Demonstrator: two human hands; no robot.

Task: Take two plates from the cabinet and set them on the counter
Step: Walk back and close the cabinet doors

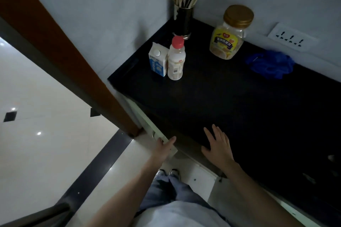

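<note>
Cabinet door (147, 121) under the tabletop (230, 101): left hand (164, 146) grips its top edge. Right hand (218, 145) lies spread on the tabletop's front edge. One carton (157, 61), one bottle (176, 59) and one jar (229, 33) stand farther back.

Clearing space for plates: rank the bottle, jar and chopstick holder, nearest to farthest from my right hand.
From the right hand:
1. Bottle, left side, beside the carton.
2. Jar, farther back, to the right.
3. Chopstick holder, far corner.

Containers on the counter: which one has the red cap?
The white bottle beside the blue carton; the carton has a white cap, the jar a gold lid.
</note>
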